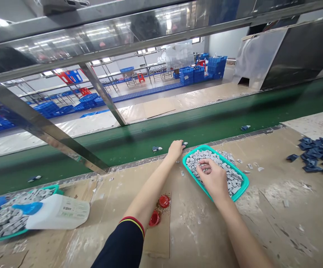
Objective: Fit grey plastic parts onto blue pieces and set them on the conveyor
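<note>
My left hand (176, 149) reaches over the near edge of the green conveyor belt (133, 139). Its closed fingertips are at a small dark blue and white piece (185, 143) on the belt. Above a teal plastic tray (243, 188) full of small grey pieces (234, 180) is my right hand (213, 176). Its fingers are curled into a pinch; whatever lies between the tips is too small to make out. Similar dark blue and white pieces lie along the belt, one (157, 148) left of my left hand and another (245, 127) farther right.
Two red cups (164, 201) stand on the cardboard-covered table (192, 230). At left, a white jug (62, 212) with a blue spout rests against another tray of grey pieces (7, 223). Dark blue pieces (319, 152) are heaped at right. A metal post (66, 143) slants across the left side.
</note>
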Demonstrator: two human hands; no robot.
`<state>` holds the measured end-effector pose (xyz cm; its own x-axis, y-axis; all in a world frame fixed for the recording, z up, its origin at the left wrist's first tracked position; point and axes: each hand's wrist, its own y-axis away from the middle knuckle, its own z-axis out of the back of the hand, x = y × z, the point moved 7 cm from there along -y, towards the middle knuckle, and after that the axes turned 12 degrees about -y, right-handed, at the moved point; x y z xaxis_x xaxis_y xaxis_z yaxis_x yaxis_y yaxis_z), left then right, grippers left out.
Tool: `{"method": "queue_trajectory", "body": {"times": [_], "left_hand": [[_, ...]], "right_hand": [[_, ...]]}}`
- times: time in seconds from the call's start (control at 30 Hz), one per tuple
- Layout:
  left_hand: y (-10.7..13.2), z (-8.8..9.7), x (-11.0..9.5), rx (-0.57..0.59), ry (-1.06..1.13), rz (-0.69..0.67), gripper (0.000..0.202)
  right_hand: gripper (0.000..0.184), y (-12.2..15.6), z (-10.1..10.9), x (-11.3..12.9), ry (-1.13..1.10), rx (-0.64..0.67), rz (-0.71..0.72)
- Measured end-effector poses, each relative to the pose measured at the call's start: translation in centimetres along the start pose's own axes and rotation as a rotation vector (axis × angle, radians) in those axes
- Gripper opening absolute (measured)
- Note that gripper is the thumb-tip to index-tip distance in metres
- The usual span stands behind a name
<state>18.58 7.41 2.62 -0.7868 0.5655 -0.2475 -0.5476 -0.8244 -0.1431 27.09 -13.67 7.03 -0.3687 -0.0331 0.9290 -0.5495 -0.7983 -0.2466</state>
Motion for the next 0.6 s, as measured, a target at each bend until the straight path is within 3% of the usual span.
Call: {"method": "queue_trajectory", "body": {"times": [0.13, 0.3, 0.43, 0.6], "left_hand": [[0.4, 0.1, -0.3, 0.006, 0.06, 0.03, 0.03], [3.7, 3.7, 1.4, -0.084, 0.233, 0.117, 0.022], [9.1, 8.6, 2.7, -0.171, 0.449, 0.14, 0.024], [19.3, 15.1, 3.0, -0.283, 0.706, 0.23, 0.029]], "right_hand": [[0.028, 0.6, 0.4, 0.1, -0.298, 0.023, -0.067], [0.031, 1.4, 0.1, -0.4, -0.554, 0.047, -0.181], [0.029, 2.1, -0.4, 0.1, -0.557, 0.093, -0.172], [0.026, 3.0, -0.6, 1.2, -0.428, 0.132, -0.095]]}}
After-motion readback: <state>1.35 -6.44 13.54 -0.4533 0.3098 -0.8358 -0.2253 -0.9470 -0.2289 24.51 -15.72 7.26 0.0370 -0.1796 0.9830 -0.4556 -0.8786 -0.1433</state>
